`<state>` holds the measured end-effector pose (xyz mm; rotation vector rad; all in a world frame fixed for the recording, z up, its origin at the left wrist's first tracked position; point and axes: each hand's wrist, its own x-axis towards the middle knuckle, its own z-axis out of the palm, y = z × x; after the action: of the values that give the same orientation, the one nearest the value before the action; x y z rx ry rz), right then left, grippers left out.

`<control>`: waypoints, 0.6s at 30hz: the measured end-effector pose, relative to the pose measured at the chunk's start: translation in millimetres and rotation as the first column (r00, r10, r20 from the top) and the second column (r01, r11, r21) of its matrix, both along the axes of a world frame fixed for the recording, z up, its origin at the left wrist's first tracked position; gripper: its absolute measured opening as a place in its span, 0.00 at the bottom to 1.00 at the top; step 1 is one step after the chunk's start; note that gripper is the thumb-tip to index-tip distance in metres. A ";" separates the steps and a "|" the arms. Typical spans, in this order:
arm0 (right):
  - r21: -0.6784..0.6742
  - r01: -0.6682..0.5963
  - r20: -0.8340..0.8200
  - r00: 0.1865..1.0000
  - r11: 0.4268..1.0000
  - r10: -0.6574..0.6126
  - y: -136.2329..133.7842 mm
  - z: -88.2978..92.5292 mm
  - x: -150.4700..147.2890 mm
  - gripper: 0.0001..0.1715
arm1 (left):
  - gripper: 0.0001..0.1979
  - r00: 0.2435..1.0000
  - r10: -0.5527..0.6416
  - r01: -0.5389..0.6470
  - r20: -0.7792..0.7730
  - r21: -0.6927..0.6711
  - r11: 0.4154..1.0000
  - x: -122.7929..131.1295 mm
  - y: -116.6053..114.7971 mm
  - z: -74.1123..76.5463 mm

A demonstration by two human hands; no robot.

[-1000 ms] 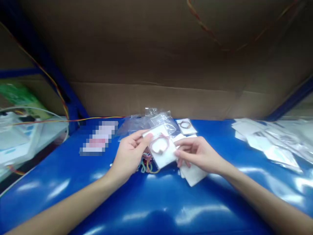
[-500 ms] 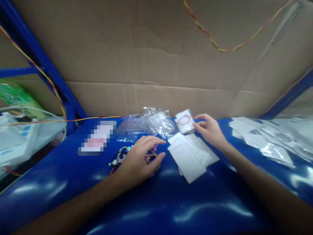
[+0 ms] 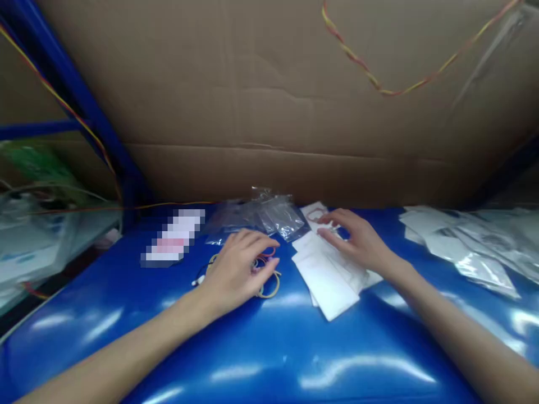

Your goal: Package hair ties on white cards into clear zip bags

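Note:
My left hand (image 3: 236,275) is over a pile of coloured hair ties (image 3: 269,285), thumb and forefinger apart. Its palm hides much of the pile; a red band shows by the forefinger. With thumb and fingers apart, my right hand (image 3: 357,238) hovers at the upper edge of a fanned stack of white cards (image 3: 324,280). Just beyond its fingertips lies a small white card with a reddish loop on it (image 3: 314,213), partly covered by the hand. Clear plastic bags (image 3: 280,216) lie between and behind the two hands.
Bagged white cards (image 3: 463,241) are heaped on the right of the blue table surface (image 3: 252,348). A pixelated patch (image 3: 174,238) covers something at the left. Cardboard (image 3: 269,112) stands behind, with a twisted red-yellow wire (image 3: 379,87) hanging across it. A blue frame post (image 3: 84,106) rises left.
My right hand has come off the looped card and moved slightly down and left over the white cards. My left fingers have drawn closer to the hair ties, and a red band now shows.

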<state>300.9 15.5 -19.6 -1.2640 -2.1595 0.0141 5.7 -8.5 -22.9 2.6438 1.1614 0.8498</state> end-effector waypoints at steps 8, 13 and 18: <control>-0.138 -0.145 0.241 0.955 0.980 0.175 -23.2 -1.8 -32.3 0.26 | 0.15 0.991 -0.012 0.017 -0.136 0.031 0.999 3.7 3.7 -4.0; -0.193 -0.051 0.276 0.955 0.980 0.104 -15.8 -7.7 -32.9 0.33 | 0.14 0.989 -0.024 0.029 -0.144 0.032 0.999 5.2 2.5 -6.5; -0.251 -0.094 0.175 0.975 0.963 0.140 -9.1 -10.1 -31.6 0.32 | 0.14 0.993 -0.035 0.036 -0.109 0.005 0.999 9.3 -0.5 -5.9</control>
<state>269.3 6.4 -29.6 -1.3138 -2.4565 0.2205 15.0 -9.0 -28.8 2.7383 1.1339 0.7131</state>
